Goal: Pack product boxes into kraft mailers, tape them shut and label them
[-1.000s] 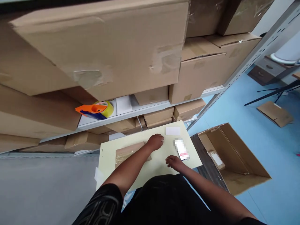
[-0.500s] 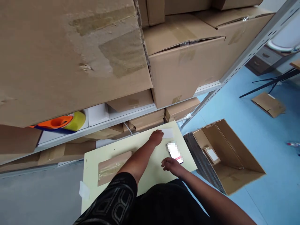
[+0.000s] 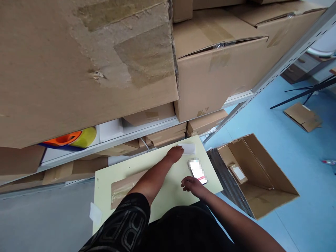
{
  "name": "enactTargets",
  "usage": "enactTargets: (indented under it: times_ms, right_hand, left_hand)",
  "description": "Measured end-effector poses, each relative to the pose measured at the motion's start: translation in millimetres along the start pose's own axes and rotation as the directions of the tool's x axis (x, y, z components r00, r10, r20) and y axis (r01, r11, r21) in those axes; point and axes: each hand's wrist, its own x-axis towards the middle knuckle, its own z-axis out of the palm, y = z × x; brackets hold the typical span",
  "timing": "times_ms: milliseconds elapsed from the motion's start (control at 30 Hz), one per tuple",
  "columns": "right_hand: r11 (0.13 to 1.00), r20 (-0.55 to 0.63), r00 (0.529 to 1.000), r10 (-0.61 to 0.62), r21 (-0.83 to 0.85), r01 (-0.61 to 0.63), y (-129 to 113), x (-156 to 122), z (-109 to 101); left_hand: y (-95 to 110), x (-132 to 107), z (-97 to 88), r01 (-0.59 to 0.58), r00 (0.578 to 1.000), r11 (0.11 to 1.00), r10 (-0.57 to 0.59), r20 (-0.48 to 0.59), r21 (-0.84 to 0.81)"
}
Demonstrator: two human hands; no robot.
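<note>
A white slip of paper (image 3: 189, 148) lies near the far right edge of a pale yellow-green tabletop (image 3: 162, 190). My left hand (image 3: 175, 154) is at the slip's left end, fingers bent down and closed on its edge; the fingertips are partly hidden. Closer to my body, my right hand (image 3: 193, 186) hovers by the table's front edge with loosely curled fingers and nothing visible in them. Just beyond it a phone (image 3: 198, 172) with a bright, pixelated screen lies on the table. A flat piece of taped cardboard (image 3: 123, 189) is partly covered by my left forearm.
An open cardboard carton (image 3: 265, 171) holding a small labelled box (image 3: 238, 173) stands right of the table. Shelving with large cardboard boxes (image 3: 220, 77) rises in front, with orange and yellow tape rolls (image 3: 86, 137) on a shelf. Flattened cardboard (image 3: 301, 117) lies on the blue floor.
The view has shifted slightly. More of the white slip shows beside my left hand. My right hand stays nearly where it was.
</note>
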Motion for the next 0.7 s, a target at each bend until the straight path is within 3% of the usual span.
enactTargets:
  times_ms: [333, 433, 533, 600, 633, 700]
  right_hand:
    - [1.0, -0.062, 0.998, -0.004, -0.004, 0.003, -8, 7, 0]
    - [0.993, -0.173, 0.98, -0.104, -0.066, 0.094, -15, 11, -10]
    - [0.938, -0.387, 0.874, -0.295, -0.29, 0.188, -30, 17, -32]
    - [0.894, -0.483, 0.785, -0.388, -0.404, 0.193, -42, 24, -50]
    - [0.882, -0.509, 0.754, -0.415, -0.429, 0.195, -48, 28, -59]
    - [0.873, -0.533, 0.722, -0.44, -0.442, 0.205, -60, 36, -75]
  left_hand:
    - [-5, -19, -5.1, 0.06, 0.98, 0.979, -0.096, -0.176, -0.196]
    - [2, -21, -12.5, 0.05, 0.941, 0.976, -0.116, -0.317, -0.21]
    - [14, -14, -18.2, 0.13, 0.833, 0.937, -0.281, -0.476, -0.325]
    - [24, -3, -19.5, 0.218, 0.781, 0.845, -0.451, -0.431, -0.489]
    - [30, 3, -19.3, 0.249, 0.78, 0.787, -0.508, -0.365, -0.564]
    - [42, 13, -17.3, 0.248, 0.825, 0.706, -0.513, -0.238, -0.663]
